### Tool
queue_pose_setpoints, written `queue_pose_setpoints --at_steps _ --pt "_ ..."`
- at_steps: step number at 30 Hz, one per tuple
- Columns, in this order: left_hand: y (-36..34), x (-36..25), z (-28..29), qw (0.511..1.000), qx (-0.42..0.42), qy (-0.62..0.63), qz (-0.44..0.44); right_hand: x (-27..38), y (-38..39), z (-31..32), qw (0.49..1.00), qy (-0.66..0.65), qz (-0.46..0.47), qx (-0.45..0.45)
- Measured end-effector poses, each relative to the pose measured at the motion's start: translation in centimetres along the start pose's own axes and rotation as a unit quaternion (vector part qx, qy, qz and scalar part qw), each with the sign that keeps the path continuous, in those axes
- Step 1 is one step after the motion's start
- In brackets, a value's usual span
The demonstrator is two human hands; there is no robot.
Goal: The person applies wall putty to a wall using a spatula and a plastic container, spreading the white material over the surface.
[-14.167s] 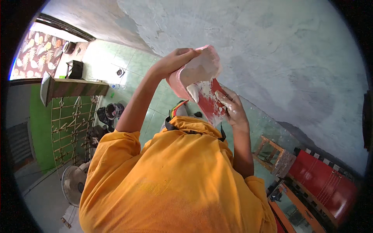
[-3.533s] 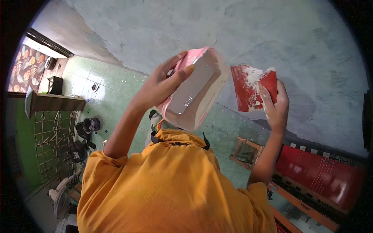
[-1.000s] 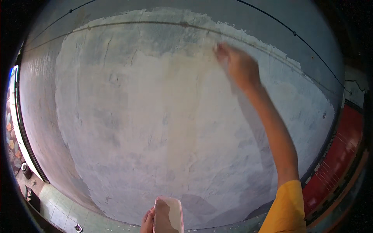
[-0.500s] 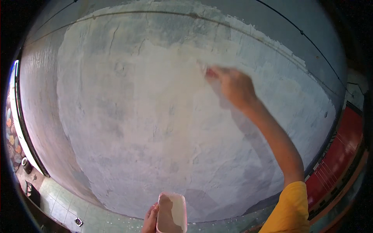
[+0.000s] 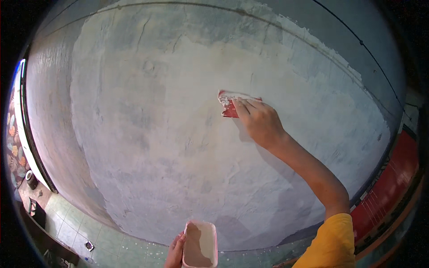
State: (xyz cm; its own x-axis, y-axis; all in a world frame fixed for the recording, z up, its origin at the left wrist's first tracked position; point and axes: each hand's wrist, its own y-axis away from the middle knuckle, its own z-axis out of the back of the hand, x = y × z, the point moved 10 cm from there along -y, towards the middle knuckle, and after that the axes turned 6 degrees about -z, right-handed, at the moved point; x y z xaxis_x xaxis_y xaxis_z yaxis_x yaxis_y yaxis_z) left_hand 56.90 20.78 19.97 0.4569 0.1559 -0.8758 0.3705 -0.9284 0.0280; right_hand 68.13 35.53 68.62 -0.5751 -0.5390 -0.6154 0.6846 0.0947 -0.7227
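Observation:
My right hand [image 5: 262, 121] grips a red putty scraper [image 5: 229, 108] with whitish paste smeared along its upper edge. The scraper lies against the wall [image 5: 178, 147], which carries a broad, uneven whitish coat over grey. At the bottom middle, my left hand [image 5: 176, 251] holds a pinkish-rimmed rectangular tub [image 5: 216, 250] by its left side. Inside the tub is pale paste [image 5: 207, 239], partly under a brownish shadow. The left fingers show only in part.
A dark cable [image 5: 361, 42] crosses the wall at the upper right. Pale green floor tiles [image 5: 107, 245], speckled white, run along the wall's foot. A red panel [image 5: 384, 192] stands at the right. Dark objects [image 5: 36, 212] sit on the floor at the left.
My right hand has moved down and slightly left along the wall, and the scraper's broad face now shows. The left hand and tub stay nearly where they were.

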Motion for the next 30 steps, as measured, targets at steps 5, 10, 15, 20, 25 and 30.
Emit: queue_pose_setpoints --at_steps 5,10,15,20,25,30 --pt "0.0 0.1 1.0 1.0 -0.005 0.007 0.015 -5.8 -7.7 4.7 0.988 0.039 -0.15 -0.007" --pt "0.3 -0.4 0.5 1.0 -0.007 0.01 0.022 -5.9 -10.9 2.3 0.99 0.12 -0.061 -0.034" --pt "0.7 -0.4 1.4 0.999 -0.029 0.028 0.005 3.8 -1.9 -2.2 0.998 0.027 0.049 0.007" --pt "1.1 -1.0 1.1 0.999 -0.021 0.016 0.031 -1.2 -3.9 2.3 0.998 -0.049 -0.05 0.008" --pt "0.3 0.4 1.2 0.998 -0.015 -0.022 0.059 -18.5 -8.7 9.2 0.977 0.131 -0.143 -0.082" --pt "-1.1 1.2 -0.1 0.997 -0.015 -0.032 0.066 -20.2 -5.2 3.5 0.97 0.167 -0.177 0.015"
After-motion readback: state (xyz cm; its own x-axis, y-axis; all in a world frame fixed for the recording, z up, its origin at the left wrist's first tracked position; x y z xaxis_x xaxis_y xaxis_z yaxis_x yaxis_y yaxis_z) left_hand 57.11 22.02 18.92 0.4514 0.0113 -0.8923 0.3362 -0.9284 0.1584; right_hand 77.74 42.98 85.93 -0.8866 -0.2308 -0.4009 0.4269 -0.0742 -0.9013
